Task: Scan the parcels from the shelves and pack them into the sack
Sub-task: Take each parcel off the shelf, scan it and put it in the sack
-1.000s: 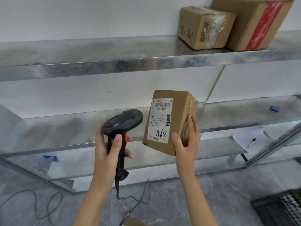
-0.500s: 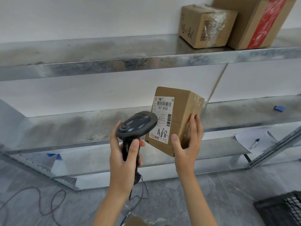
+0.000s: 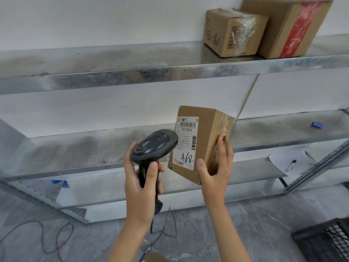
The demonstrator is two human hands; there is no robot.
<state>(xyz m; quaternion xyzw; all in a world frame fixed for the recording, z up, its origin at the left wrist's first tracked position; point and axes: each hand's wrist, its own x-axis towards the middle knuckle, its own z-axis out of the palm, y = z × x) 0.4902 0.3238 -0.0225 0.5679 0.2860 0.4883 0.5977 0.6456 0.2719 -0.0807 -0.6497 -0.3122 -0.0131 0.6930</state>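
Right hand (image 3: 214, 174) clamps small brown cardboard parcel (image 3: 205, 137) mid-air before the metal shelves (image 3: 113, 72), white label turned leftward so the black handheld scanner (image 3: 153, 146), gripped in left hand (image 3: 140, 188), can read it.

Brown parcel (image 3: 205, 140), black scanner (image 3: 154, 146)

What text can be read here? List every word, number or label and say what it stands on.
"507 N705": printed on the white label of the parcel held in the right hand.
"A68": handwritten lower on the same label.
Label's fine print and barcode digits: too small to read.
Handwriting and barcode on the small box on the top shelf: not legible.
Scanner in the left hand: no text visible.
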